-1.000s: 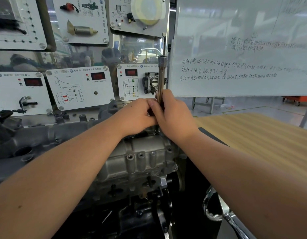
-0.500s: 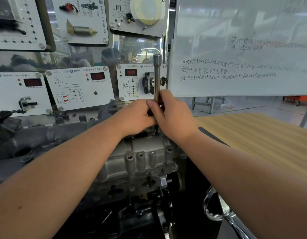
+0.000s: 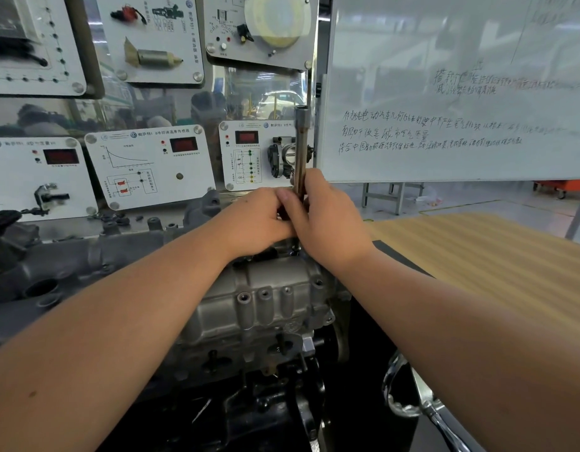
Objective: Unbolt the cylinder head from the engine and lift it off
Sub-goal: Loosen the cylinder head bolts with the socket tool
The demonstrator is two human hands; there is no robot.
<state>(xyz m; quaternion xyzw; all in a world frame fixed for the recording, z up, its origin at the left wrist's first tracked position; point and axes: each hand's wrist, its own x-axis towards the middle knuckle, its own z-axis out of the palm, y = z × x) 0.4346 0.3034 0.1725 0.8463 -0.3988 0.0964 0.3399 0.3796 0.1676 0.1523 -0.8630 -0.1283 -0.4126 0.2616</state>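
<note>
A grey cast cylinder head (image 3: 259, 308) sits on the dark engine block (image 3: 266, 402) in the middle of the view. A long metal socket wrench (image 3: 300, 148) stands upright over the head's far right end. My left hand (image 3: 256, 220) and my right hand (image 3: 327, 220) both grip its lower shaft, fingers wrapped together. The tool's lower tip and the bolt under it are hidden by my hands.
White sensor display panels (image 3: 148, 164) line the wall behind the engine. A whiteboard (image 3: 455, 93) with handwriting stands at the right. A wooden tabletop (image 3: 477, 256) lies to the right, and a chrome tool handle (image 3: 412, 406) sits at the lower right. A dark manifold (image 3: 54, 272) extends left.
The wrench's upper end has swung slightly left, from tilted right to nearly upright. Both hands kept their grip and barely shifted.
</note>
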